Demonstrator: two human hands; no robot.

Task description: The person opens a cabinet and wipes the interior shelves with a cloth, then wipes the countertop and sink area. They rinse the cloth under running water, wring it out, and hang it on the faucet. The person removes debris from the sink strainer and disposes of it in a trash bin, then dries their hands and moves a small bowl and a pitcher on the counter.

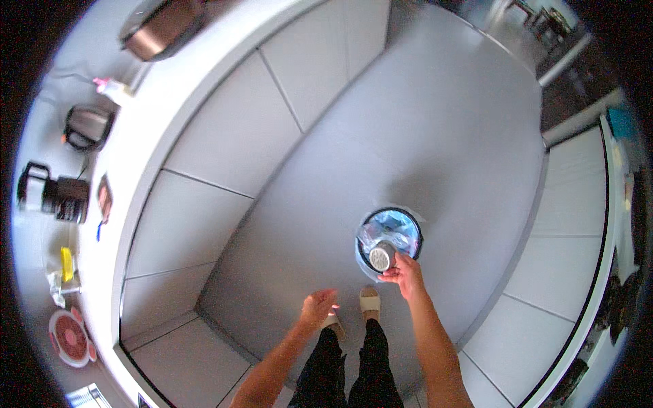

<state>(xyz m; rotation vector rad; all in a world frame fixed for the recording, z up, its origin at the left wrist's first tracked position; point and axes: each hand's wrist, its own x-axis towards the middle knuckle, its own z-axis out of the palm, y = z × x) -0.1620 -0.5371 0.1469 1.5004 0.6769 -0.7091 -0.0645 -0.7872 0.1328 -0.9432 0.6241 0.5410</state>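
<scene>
My right hand (404,274) grips a small grey cylindrical cup (388,250) by its side. Its pale, speckled round end (380,259) faces up toward me. The cup is tilted over the near part of a round bin (419,248) with a dark rim. A translucent bluish plastic liner (393,224) lies crumpled inside the bin and hangs over the rim. To the left, apart from the bin, my left hand (320,306) is raised above my left foot with its fingers curled. Blur hides whether those fingers are fully closed, and I see nothing held in them.
Cabinets (219,137) line the left under a white counter (133,135) bearing a kettle (88,127), a black blender-like appliance (66,196) and a red-and-white round object (71,337). More cabinets (566,234) run along the right. My slippered feet (370,303) stand on the grey floor (326,188).
</scene>
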